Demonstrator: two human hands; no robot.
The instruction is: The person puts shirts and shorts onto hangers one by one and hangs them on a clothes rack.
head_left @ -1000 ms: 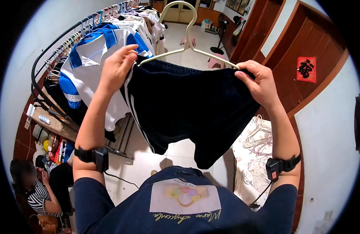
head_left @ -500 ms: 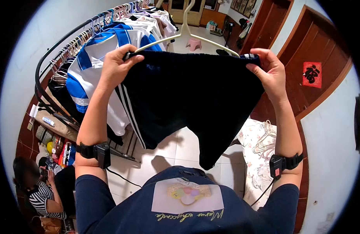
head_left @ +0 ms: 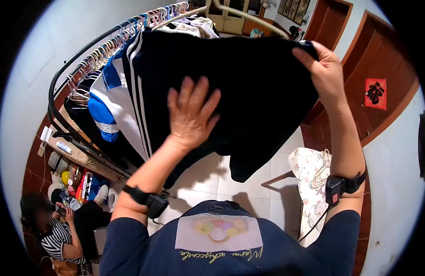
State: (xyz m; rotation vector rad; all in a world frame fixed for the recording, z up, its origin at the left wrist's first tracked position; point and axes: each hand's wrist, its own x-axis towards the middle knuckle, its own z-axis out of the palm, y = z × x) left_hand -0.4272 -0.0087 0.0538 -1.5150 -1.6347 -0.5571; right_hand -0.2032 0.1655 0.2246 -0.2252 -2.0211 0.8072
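Black shorts (head_left: 249,101) with white side stripes hang spread in front of me from a cream hanger (head_left: 254,18). My left hand (head_left: 192,112) is open, fingers spread, over the front of the shorts on the striped side; it looks slightly blurred, and I cannot tell how firmly it touches the cloth. At the upper right, my right hand (head_left: 324,64) pinches the corner of the waistband between thumb and fingers. Close behind the shorts on the left hangs a blue and white jacket (head_left: 104,103).
A clothes rack (head_left: 53,85) packed with hangers runs along the left. At right, a flowered cloth (head_left: 297,158) bears several wire hangers (head_left: 319,177). A person in a striped top (head_left: 60,237) sits at lower left near assorted items. Brown doors (head_left: 383,69) stand at right.
My left hand has let go of the waistband's left corner and moved down onto the front of the shorts, fingers spread. The shorts and hanger appear higher and nearer; my right hand keeps its pinch.
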